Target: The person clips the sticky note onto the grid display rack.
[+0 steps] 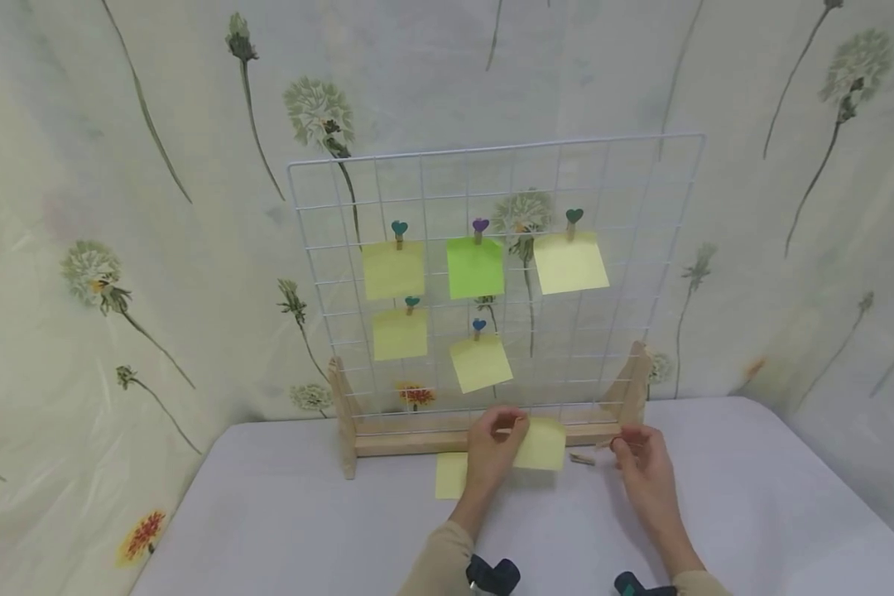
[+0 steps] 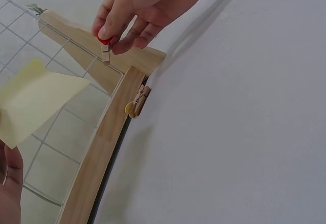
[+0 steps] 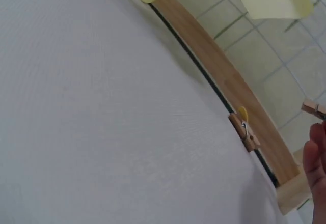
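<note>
My left hand (image 1: 494,445) pinches a yellow sticky note (image 1: 542,444) by its upper left edge, just in front of the stand's base. Farther right, my right hand (image 1: 646,472) holds a small wooden clothespin (image 2: 105,54) with a red top between thumb and fingers. Between the hands, another clothespin (image 3: 245,132) with a yellow top lies on the table against the wooden base. Above them stands a white wire grid (image 1: 536,327), where several notes hang from clothespins with heart tops; one note is bright green (image 1: 476,268) and the others are yellow.
A further yellow note (image 1: 450,476) lies on the white table (image 1: 283,513), partly covered by my left forearm. Wooden feet (image 1: 341,418) and a crossbar (image 1: 410,444) support the grid. Behind it hangs a flower-printed curtain (image 1: 194,314).
</note>
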The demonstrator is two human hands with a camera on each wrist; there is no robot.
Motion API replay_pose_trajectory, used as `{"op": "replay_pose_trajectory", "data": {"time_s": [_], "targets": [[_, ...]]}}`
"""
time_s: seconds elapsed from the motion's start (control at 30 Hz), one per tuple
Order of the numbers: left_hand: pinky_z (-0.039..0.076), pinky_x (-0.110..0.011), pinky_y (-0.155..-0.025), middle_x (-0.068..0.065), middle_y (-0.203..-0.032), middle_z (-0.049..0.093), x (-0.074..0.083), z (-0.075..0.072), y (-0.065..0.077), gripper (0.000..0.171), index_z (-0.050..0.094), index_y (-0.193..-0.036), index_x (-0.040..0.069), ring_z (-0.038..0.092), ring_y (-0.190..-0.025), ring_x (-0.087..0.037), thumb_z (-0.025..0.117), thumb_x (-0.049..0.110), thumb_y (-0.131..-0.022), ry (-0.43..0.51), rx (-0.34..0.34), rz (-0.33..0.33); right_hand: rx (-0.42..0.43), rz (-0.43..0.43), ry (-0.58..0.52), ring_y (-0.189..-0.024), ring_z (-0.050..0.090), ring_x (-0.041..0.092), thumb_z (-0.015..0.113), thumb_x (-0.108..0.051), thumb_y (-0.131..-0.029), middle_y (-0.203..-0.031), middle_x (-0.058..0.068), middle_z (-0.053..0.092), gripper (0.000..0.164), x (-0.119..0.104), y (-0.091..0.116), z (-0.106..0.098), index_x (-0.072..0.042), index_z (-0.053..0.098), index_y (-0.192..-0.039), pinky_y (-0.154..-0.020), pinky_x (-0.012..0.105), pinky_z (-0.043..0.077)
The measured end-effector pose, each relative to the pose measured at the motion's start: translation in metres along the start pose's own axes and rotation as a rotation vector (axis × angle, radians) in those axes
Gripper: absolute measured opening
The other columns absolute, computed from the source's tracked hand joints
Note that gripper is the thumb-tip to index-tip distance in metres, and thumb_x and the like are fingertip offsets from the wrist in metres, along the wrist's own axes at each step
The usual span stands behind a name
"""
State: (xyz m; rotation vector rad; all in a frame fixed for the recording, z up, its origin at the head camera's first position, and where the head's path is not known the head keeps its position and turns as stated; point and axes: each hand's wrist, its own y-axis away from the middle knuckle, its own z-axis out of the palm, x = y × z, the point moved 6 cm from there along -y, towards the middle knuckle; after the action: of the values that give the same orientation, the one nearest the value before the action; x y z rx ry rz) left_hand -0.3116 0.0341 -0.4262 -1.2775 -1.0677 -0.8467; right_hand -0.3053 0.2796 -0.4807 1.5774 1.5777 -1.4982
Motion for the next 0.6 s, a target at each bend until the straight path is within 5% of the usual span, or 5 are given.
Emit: {"op": "replay_pose_trajectory", "data": {"time_s": [0.17, 0.6], "targets": [[0.052, -0.019, -0.074, 0.005, -0.092, 0.070, -0.020, 0.008, -0.009, 0.008, 0.069, -0.091, 0.020, 0.064, -0.080, -0.003, 0.069, 0.016, -0.085, -0.020, -0.020, -0.029, -0.005, -0.026, 0.004, -0.077, 0.058, -0.007, 0.052, -0.011, -0.096, -0.103, -0.008, 0.049, 0.025, -0.007, -0.007, -0.003, 0.001, 0.050, -0.119, -0.063, 0.018, 0.051], [0.053, -0.019, -0.072, 0.001, -0.093, 0.070, -0.011, 0.012, -0.013, 0.009, 0.070, -0.092, 0.016, 0.066, -0.077, -0.004, 0.067, 0.011, -0.085, 0.021, -0.013, -0.014, -0.042, -0.134, -0.009, -0.076, 0.059, -0.002, 0.048, 0.003, -0.095, -0.099, 0.001, 0.056, 0.017, -0.054, -0.013, -0.001, 0.009, 0.053, -0.110, -0.063, 0.016, 0.051]]}}
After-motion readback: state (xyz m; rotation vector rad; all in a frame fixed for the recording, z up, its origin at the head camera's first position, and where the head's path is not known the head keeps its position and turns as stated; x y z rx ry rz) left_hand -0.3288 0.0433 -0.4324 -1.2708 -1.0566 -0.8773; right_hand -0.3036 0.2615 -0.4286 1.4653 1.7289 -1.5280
